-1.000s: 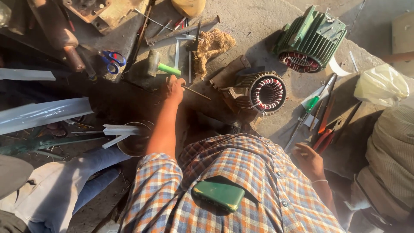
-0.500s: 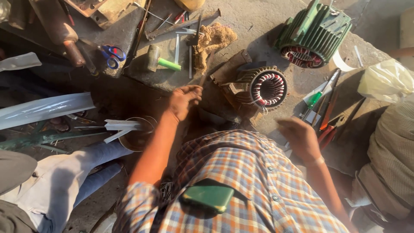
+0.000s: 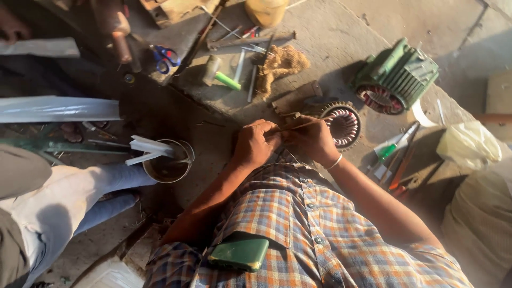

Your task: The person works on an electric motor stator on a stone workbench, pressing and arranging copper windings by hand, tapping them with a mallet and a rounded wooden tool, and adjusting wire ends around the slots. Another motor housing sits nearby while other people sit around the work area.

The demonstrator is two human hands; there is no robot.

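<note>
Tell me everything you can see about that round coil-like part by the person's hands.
The round motor core lies on the concrete slab, its open end tilted toward the camera. It looks like a dark metal ring with toothed outer edges, holding reddish copper-coloured windings around a hollow middle. The right hand is right beside it, seemingly touching its near edge, while the left hand meets the right over a thin stick. A green finned motor housing lies apart, behind it.

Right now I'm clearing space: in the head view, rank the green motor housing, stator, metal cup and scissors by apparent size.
1. green motor housing
2. metal cup and stator look alike; unranked
3. scissors
</note>
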